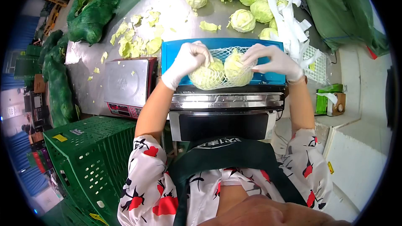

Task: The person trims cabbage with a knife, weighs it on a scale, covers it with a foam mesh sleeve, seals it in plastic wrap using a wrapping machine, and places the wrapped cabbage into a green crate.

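Two pale green cabbages sit side by side in a white mesh net (217, 84), over the front of a blue tray (171, 47). The left cabbage (208, 73) is beside my gloved left hand (189, 60), whose fingers are curled closed on the net's left end. My gloved right hand (274, 60) bends its fingers over the upper right of the other cabbage (236, 68), gripping the net there. Its thumb shows low on the cabbage's right side. Below the tray runs a shiny metal strip (226, 100) above a black panel.
Loose cabbages (243, 20) are heaped at the back of the metal table, beside white net sleeves (289, 25). Torn leaves (134, 44) lie left of the tray, behind a scale (127, 81). Green crates (92, 159) stand at lower left; filled green net sacks (90, 19) lie farther back.
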Available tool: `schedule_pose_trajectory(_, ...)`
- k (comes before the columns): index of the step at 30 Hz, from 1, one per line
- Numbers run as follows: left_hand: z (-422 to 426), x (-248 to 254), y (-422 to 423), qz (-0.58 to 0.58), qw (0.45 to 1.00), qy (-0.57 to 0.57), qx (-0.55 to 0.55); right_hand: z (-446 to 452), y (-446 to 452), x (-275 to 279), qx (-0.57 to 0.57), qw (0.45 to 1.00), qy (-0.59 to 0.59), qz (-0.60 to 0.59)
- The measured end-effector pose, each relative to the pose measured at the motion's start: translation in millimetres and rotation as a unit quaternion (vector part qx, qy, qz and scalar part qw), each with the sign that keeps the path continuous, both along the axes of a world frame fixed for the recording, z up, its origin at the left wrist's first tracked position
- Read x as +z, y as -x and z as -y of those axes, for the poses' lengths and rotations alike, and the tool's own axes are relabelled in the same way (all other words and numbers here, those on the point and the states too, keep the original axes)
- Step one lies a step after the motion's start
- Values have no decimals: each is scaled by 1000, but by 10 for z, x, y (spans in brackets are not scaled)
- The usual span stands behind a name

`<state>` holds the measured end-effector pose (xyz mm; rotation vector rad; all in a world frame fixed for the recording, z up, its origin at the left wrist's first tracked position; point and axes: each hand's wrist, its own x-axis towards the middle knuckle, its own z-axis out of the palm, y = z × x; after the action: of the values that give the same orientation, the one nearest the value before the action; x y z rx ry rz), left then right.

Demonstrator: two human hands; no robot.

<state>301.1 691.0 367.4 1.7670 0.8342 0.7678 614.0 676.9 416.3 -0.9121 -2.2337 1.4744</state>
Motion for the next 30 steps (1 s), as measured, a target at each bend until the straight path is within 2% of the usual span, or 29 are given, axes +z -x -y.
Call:
schedule_pose_trajectory(1, 100, 34, -15, -16, 995, -96, 14, 94, -33, -45, -73, 990, 22, -115)
schedule_pose_trajectory(2, 171, -10, 48, -1, 990, -138, 30, 180, -98, -112, -146, 962, 41, -227)
schedule_pose_trajectory(3, 279, -23, 62, 13, 985, -128, 116, 227, -164, -194, -217, 916, 57, -334)
schedule_pose_trajectory(4, 410, -2, 58, 27, 972, -118, 199, 254, -215, -355, -324, 915, 37, -238)
schedule_pose_trajectory(5, 506, 10, 54, 41, 953, -107, 280, 311, -182, -534, -339, 912, 53, -226)
schedule_pose_trajectory(6, 575, -154, 93, -2, 959, -38, 282, 385, -101, -716, -352, 908, 68, -214)
schedule_pose_trajectory(7, 643, -426, 79, 54, 962, 42, 263, 457, 7, -879, -364, 905, 84, -202)
schedule_pose_trajectory(9, 761, -371, -21, 27, 962, 126, 242, 656, 397, -1133, -360, 921, -9, -146)
schedule_pose_trajectory(10, 748, -393, -66, -45, 965, 50, 252, 723, 568, -1205, -391, 908, -78, -130)
schedule_pose_trajectory(13, 670, -373, -56, -72, 970, 43, 228, 701, 592, -1235, -409, 893, 30, -187)
schedule_pose_trajectory(14, 623, -452, 5, 60, 971, 126, 196, 689, 568, -1201, -419, 896, 33, -143)
schedule_pose_trajectory(15, 625, -518, 76, 185, 942, 205, 191, 712, 576, -1171, -432, 890, -3, -144)
schedule_pose_trajectory(17, 713, -422, 219, 168, 947, 139, 236, 770, 589, -1126, -455, 875, -77, -143)
schedule_pose_trajectory(18, 832, -351, 309, 103, 948, 108, 280, 839, 529, -1135, -479, 864, -96, -124)
schedule_pose_trajectory(19, 954, -376, 407, -19, 932, 62, 355, 974, 508, -1021, -510, 845, -100, -129)
schedule_pose_trajectory(21, 1279, -492, 726, -241, 874, -125, 402, 1296, 392, -927, -542, 793, -258, 104)
schedule_pose_trajectory(23, 1638, -607, 921, -359, 818, -213, 395, 1657, 223, -1138, -546, 719, -339, 264)
schedule_pose_trajectory(24, 1791, -655, 954, -400, 808, -203, 382, 1832, 213, -1241, -562, 702, -301, 316)
schedule_pose_trajectory(25, 1891, -705, 928, -402, 822, -141, 378, 1961, 203, -1389, -557, 690, -275, 371)
schedule_pose_trajectory(27, 1942, -687, 732, -410, 818, -141, 378, 2031, 332, -1430, -526, 690, -291, 402)
schedule_pose_trajectory(28, 1939, -742, 605, -347, 847, -61, 399, 1998, 431, -1330, -521, 718, -287, 362)
schedule_pose_trajectory(29, 1918, -836, 538, -304, 862, -63, 400, 1951, 442, -1390, -534, 782, -204, 248)
schedule_pose_trajectory(30, 1899, -901, 528, -174, 900, 6, 401, 1923, 411, -1394, -532, 801, -171, 214)
